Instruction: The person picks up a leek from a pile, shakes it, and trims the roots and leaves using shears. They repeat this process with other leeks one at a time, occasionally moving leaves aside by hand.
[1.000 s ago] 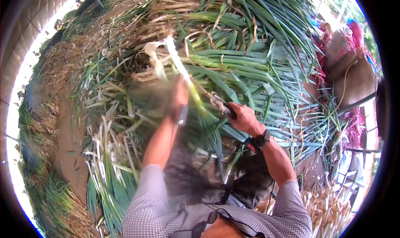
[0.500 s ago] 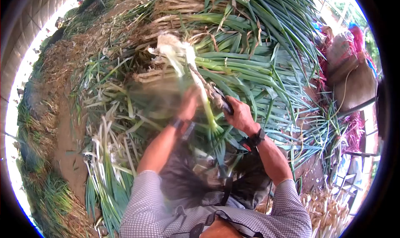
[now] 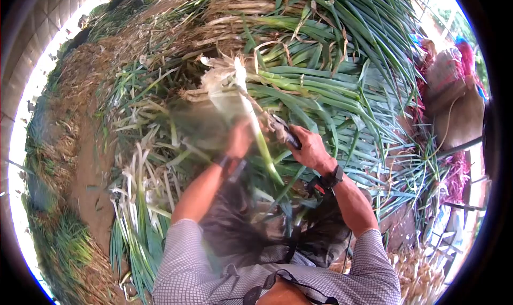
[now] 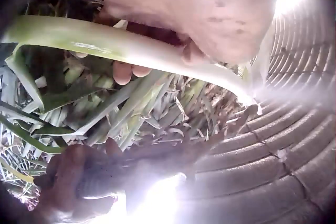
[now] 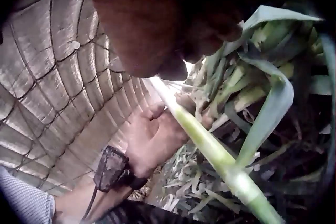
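Note:
My left hand (image 3: 240, 139) grips a long green onion (image 3: 265, 154) by its pale shank, blurred in the head view; its white root end points away from me. In the left wrist view, fingertips (image 4: 122, 73) curl out below the green onion (image 4: 100, 43). Pale loose outer skin (image 3: 222, 94) hangs beside the white end. My right hand (image 3: 311, 151) holds a long, dirt-caked tool (image 3: 279, 128) by its dark handle, close along the stalk's right side. The kind of tool cannot be told. From the right wrist, the green onion (image 5: 210, 148) slants below the shadowed right hand (image 5: 157, 19).
A large heap of green onions (image 3: 342, 107) lies ahead and right, leaves pointing right. Pale-stemmed green onions (image 3: 141, 198) lie at my left near a strip of bare soil (image 3: 93, 209). Sacks (image 3: 454, 112) stand at the far right, with cut white stalks (image 3: 422, 273) at lower right.
My left hand and the green onion have shifted right and slightly toward me, and the loose skin has moved with the stalk. The right hand and its tool have hardly moved.

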A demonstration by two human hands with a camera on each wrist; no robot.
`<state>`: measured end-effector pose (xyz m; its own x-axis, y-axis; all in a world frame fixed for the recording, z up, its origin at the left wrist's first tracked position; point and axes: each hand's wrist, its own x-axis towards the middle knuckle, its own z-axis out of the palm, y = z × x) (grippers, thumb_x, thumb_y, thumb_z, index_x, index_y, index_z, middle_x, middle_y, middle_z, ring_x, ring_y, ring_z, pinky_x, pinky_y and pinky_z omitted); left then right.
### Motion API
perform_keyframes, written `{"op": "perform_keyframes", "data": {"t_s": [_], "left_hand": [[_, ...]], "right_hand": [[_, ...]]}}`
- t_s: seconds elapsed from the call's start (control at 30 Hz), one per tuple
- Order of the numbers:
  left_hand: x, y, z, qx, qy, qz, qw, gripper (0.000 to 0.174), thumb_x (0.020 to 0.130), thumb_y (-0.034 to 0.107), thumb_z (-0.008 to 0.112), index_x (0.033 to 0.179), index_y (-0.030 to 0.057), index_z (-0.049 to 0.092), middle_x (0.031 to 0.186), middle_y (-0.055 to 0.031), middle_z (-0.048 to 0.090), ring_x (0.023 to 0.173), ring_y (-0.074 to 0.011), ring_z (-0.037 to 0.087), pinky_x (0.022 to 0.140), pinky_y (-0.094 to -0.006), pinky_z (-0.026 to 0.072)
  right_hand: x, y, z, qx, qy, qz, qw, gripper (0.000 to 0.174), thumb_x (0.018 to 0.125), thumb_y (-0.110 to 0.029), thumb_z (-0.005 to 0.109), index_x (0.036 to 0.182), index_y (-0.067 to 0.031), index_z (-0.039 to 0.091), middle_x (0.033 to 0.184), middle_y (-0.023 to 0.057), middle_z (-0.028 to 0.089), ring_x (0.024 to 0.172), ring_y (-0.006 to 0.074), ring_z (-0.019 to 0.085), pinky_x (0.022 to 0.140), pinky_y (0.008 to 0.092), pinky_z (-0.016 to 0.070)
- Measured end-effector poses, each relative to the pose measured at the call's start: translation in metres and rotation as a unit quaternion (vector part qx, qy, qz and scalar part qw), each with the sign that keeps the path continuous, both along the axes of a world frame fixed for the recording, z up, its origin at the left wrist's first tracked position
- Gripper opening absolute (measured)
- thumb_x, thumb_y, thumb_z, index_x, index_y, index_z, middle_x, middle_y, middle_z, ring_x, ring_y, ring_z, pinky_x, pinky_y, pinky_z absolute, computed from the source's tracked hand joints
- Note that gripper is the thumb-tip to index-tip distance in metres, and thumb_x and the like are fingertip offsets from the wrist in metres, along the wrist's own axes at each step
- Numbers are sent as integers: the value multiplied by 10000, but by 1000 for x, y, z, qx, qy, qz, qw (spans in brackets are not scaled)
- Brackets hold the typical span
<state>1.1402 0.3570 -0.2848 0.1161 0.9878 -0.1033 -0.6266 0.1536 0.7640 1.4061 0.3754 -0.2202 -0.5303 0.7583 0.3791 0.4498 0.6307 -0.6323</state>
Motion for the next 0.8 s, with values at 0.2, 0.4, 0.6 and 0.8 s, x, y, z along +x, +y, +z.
{"op": "perform_keyframes", "data": {"t_s": [0.2,0.4,0.6,0.8], "left_hand": [[-1,-6,14,-25,-97,60,993,320,965,397,561,1040,87,579,856,-82,618,825,-264,626,713,-507,550],[-6,-7,22,-11,-102,57,993,354,946,412,437,959,85,574,761,-37,536,775,-230,552,715,-431,473],[-21,-2,19,0,-113,69,991,365,947,424,452,907,80,570,700,-31,528,674,-212,535,647,-424,467],[-71,-5,70,61,19,316,947,404,993,461,443,873,96,568,675,-29,583,630,-190,583,618,-392,501]], "right_hand": [[-6,-1,13,-37,-30,28,998,405,825,-106,734,1209,-23,634,949,221,686,858,449,667,728,473,544],[-14,-3,17,-14,-19,44,999,402,837,-115,727,1216,-24,629,961,215,685,872,441,670,741,456,538],[-29,-7,25,-40,-9,49,998,408,827,-106,723,1212,-13,626,949,223,680,866,447,660,744,463,533],[-17,-9,11,-71,-84,125,986,406,813,-122,732,1190,3,650,947,228,685,852,440,658,748,461,536]]}}
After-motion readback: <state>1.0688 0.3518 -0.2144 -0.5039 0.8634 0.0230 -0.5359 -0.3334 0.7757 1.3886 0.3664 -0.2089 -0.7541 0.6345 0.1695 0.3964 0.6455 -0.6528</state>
